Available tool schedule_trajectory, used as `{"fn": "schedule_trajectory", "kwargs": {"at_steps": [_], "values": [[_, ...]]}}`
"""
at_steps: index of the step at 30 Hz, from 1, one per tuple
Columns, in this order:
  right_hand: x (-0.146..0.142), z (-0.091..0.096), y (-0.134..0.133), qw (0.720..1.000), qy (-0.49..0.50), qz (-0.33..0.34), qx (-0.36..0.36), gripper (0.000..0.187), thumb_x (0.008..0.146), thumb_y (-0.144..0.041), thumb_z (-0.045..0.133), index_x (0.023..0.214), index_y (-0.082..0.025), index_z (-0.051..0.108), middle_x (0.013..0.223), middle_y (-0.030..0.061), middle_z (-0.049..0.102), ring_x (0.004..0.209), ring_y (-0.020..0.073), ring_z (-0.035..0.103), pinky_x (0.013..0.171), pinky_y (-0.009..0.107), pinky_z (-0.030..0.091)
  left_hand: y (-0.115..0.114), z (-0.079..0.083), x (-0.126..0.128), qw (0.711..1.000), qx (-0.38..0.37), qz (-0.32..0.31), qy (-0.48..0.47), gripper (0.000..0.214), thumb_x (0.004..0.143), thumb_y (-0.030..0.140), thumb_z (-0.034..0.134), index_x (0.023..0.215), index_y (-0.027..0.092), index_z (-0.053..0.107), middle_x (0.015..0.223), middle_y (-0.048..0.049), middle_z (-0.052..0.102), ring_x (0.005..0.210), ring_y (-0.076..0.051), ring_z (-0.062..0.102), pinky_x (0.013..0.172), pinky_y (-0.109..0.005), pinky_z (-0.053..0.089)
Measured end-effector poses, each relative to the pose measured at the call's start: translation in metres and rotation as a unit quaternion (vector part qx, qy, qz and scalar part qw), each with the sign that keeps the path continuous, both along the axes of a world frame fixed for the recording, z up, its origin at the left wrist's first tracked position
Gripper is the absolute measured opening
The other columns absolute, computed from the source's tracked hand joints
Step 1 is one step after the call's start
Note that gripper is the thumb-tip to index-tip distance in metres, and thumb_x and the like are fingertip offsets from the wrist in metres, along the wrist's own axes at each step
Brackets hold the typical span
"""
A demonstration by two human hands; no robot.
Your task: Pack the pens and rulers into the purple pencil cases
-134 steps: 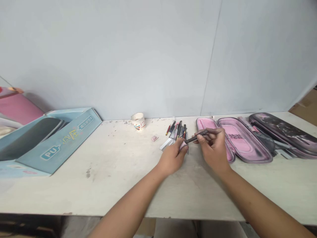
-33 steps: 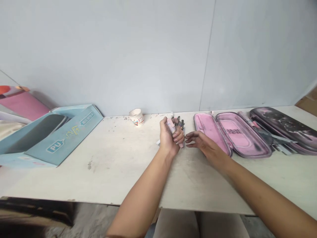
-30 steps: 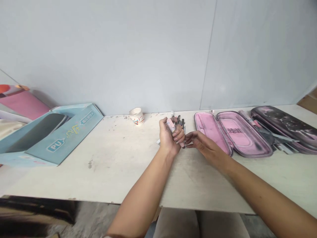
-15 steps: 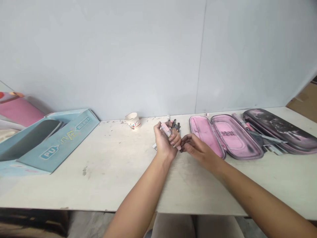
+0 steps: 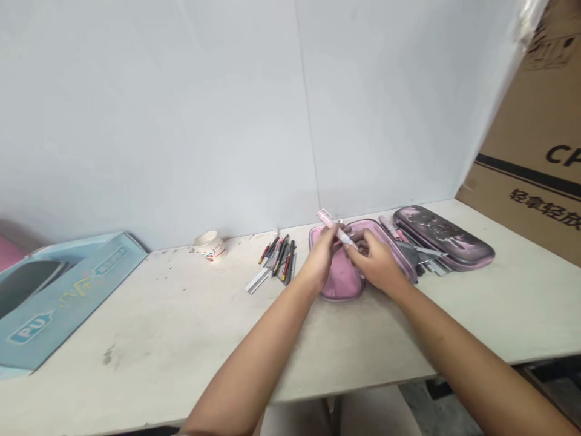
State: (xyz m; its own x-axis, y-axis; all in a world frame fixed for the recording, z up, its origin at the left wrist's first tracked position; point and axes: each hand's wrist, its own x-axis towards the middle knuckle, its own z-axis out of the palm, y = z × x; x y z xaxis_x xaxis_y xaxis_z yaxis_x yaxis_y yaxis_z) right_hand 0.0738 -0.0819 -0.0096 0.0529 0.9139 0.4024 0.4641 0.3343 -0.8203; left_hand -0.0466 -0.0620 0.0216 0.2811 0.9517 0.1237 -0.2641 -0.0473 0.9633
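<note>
A pale pink marker (image 5: 334, 227) is tilted between my two hands, its pink end pointing up and left. My left hand (image 5: 321, 257) is closed around its middle. My right hand (image 5: 376, 259) pinches the lower end, though some fingertips are hidden. Both hands are over the open pink pencil case (image 5: 342, 280), hiding part of its inside. Left of my hands lies a loose group of pens and pencils (image 5: 282, 253), with a clear ruler (image 5: 257, 280) beside them.
A closed black and pink case (image 5: 442, 236) lies at the right, with a set square (image 5: 429, 251) and markers beside it. A paper cup (image 5: 210, 245) stands near the wall. A blue box (image 5: 86, 290) is at the left, a cardboard carton (image 5: 531, 181) at the far right.
Both hands have moved right, from the pens to over the open pencil case. The pink marker moved along in my left hand, and my right hand now grips its lower end. The view turned right.
</note>
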Motion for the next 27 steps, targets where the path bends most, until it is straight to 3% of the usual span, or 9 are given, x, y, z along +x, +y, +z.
{"fn": "schedule_trajectory", "kwargs": {"at_steps": [2, 5, 7, 9, 14, 19, 24, 27], "values": [[0.028, -0.004, 0.001, 0.987, -0.117, -0.109, 0.016, 0.02, 0.079, -0.038, 0.047, 0.086, -0.02, 0.05, 0.074, 0.0043, 0.063, 0.068, 0.019, 0.06, 0.058, 0.027, 0.039, 0.002, -0.011, 0.012, 0.976, 0.1, -0.024, 0.193, 0.042, 0.079, 0.047, 0.049, 0.108, 0.017, 0.053, 0.121, -0.0113, 0.054, 0.12, -0.024, 0.044, 0.103, -0.04, 0.029], [0.055, -0.014, 0.0, 0.923, -0.295, -0.246, 0.014, 0.023, 0.081, -0.036, 0.042, 0.088, -0.016, 0.052, 0.069, 0.0087, 0.064, 0.064, 0.0224, 0.059, 0.053, 0.028, 0.032, 0.0, -0.027, 0.019, 0.859, 0.208, -0.084, 0.459, 0.059, 0.073, 0.054, 0.054, 0.121, 0.02, 0.048, 0.143, -0.0134, 0.031, 0.135, -0.031, 0.015, 0.108, -0.052, 0.009], [0.061, -0.02, 0.0, 0.889, -0.366, -0.275, 0.018, 0.024, 0.083, -0.034, 0.039, 0.089, -0.015, 0.053, 0.071, 0.0107, 0.064, 0.066, 0.0232, 0.06, 0.052, 0.028, 0.031, -0.002, -0.034, 0.018, 0.788, 0.222, -0.128, 0.56, 0.069, 0.07, 0.061, 0.053, 0.127, 0.024, 0.043, 0.148, -0.0124, 0.019, 0.137, -0.036, 0.0, 0.104, -0.061, 0.001], [0.061, -0.024, 0.0, 0.874, -0.401, -0.271, 0.034, 0.023, 0.083, -0.031, 0.038, 0.089, -0.015, 0.054, 0.078, 0.0119, 0.065, 0.074, 0.0239, 0.06, 0.056, 0.029, 0.033, -0.005, -0.037, 0.017, 0.754, 0.219, -0.151, 0.601, 0.071, 0.071, 0.065, 0.048, 0.13, 0.026, 0.039, 0.149, -0.0112, 0.014, 0.136, -0.038, -0.005, 0.102, -0.065, 0.0], [0.059, -0.031, -0.001, 0.873, -0.433, -0.218, 0.048, 0.028, 0.08, -0.031, 0.043, 0.093, -0.012, 0.059, 0.092, 0.0143, 0.064, 0.094, 0.0282, 0.055, 0.075, 0.034, 0.037, -0.009, -0.041, 0.013, 0.735, 0.228, -0.125, 0.626, 0.06, 0.078, 0.058, 0.043, 0.129, 0.026, 0.041, 0.148, -0.0083, 0.02, 0.134, -0.041, 0.008, 0.102, -0.065, 0.005], [0.061, -0.035, -0.005, 0.878, -0.445, -0.172, 0.044, 0.03, 0.082, -0.033, 0.041, 0.093, -0.013, 0.061, 0.092, 0.013, 0.064, 0.095, 0.027, 0.053, 0.079, 0.035, 0.037, -0.016, -0.04, -0.005, 0.734, 0.293, -0.088, 0.606, 0.046, 0.084, 0.047, 0.042, 0.122, 0.024, 0.048, 0.139, -0.01, 0.037, 0.129, -0.032, 0.03, 0.104, -0.061, 0.013], [0.062, -0.037, -0.009, 0.861, -0.472, -0.171, 0.082, 0.029, 0.084, -0.031, 0.04, 0.091, -0.014, 0.062, 0.092, 0.0124, 0.063, 0.095, 0.0263, 0.052, 0.081, 0.036, 0.036, -0.014, -0.027, -0.064, 0.75, 0.316, 0.044, 0.579, 0.035, 0.087, 0.036, 0.038, 0.113, 0.019, 0.053, 0.118, -0.0088, 0.055, 0.114, -0.022, 0.046, 0.101, -0.039, 0.03], [0.055, -0.033, -0.01, 0.848, -0.49, -0.168, 0.112, 0.028, 0.085, -0.03, 0.039, 0.09, -0.014, 0.062, 0.092, 0.0117, 0.062, 0.094, 0.0261, 0.051, 0.082, 0.037, 0.035, -0.006, -0.03, -0.11, 0.721, 0.257, 0.17, 0.621, 0.033, 0.087, 0.036, 0.037, 0.108, 0.017, 0.053, 0.111, -0.01, 0.056, 0.107, -0.022, 0.05, 0.092, -0.037, 0.036]]}}
